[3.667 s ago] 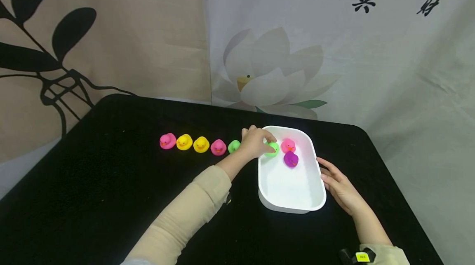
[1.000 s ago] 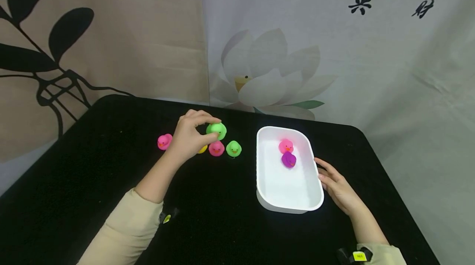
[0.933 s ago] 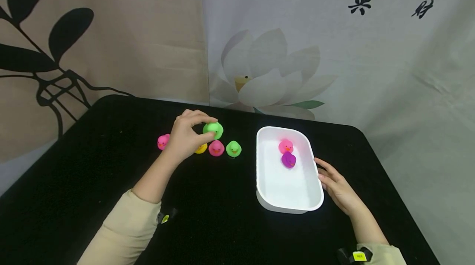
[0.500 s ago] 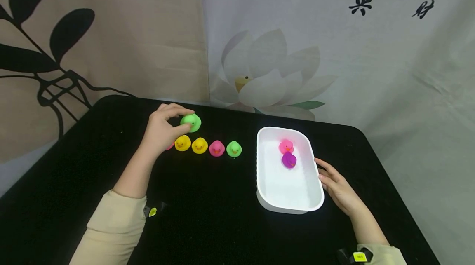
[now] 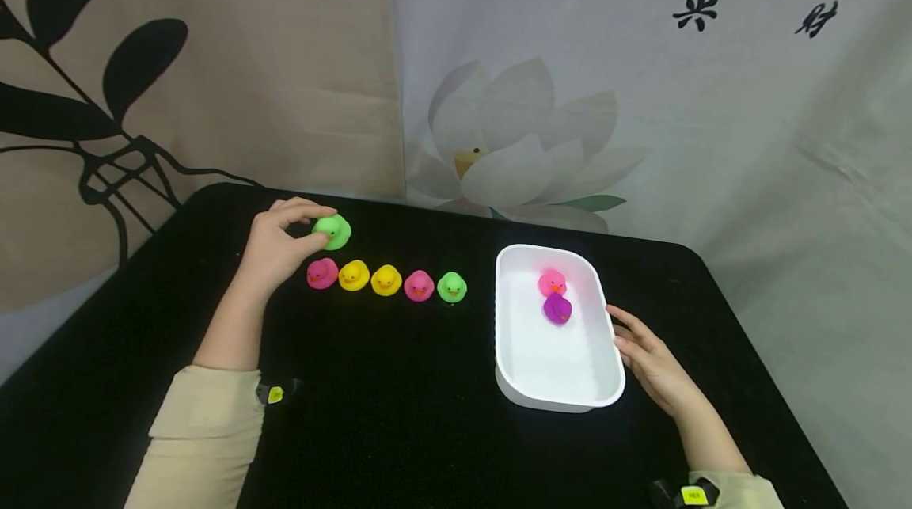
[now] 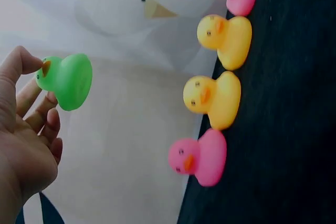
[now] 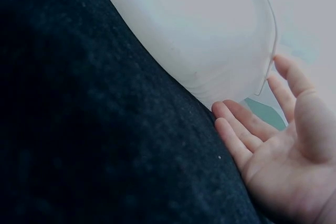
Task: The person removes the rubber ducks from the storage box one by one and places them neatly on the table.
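Left hand (image 5: 275, 244) brings its pinched green rubber duck (image 5: 340, 230) near the leftmost pink duck (image 5: 324, 273); relaxed right hand (image 5: 654, 364) touches the tray (image 5: 559, 366), where two ducks (image 5: 552, 282) remain.

Green rubber duck (image 5: 335, 232) in left hand (image 5: 274, 245): removed from white tray (image 5: 559, 370) beside right hand (image 5: 654, 362). Leftmost pink rubber duck (image 5: 323, 274), previously partly hidden, now exposed near left hand.

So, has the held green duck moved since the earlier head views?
Yes: the green duck has gone left, from the tray to near the leftmost pink duck.
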Demonstrator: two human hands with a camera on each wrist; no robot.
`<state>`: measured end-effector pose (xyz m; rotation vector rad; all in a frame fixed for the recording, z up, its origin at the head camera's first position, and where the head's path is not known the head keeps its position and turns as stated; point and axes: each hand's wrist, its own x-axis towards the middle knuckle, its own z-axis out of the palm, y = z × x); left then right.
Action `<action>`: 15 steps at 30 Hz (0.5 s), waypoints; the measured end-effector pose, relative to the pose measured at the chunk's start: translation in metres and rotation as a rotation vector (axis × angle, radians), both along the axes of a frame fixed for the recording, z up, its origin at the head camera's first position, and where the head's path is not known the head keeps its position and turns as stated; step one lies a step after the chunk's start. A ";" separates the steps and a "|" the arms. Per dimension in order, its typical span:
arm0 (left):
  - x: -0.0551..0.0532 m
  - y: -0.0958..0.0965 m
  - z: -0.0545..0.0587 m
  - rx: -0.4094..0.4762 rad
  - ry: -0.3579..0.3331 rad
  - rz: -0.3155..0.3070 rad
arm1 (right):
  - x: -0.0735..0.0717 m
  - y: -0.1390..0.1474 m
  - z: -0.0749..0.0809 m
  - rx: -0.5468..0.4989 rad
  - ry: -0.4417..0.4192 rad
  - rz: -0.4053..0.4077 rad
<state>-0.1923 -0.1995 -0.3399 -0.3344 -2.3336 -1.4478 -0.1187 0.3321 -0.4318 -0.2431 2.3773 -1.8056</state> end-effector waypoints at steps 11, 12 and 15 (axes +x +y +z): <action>-0.006 -0.029 -0.014 -0.013 -0.081 0.064 | -0.001 0.000 -0.001 0.006 -0.002 -0.003; -0.006 -0.031 -0.016 -0.015 -0.088 0.065 | 0.000 0.000 0.000 0.005 -0.002 -0.003; -0.006 -0.036 -0.019 -0.020 -0.106 0.074 | 0.000 -0.001 0.000 0.006 0.002 -0.001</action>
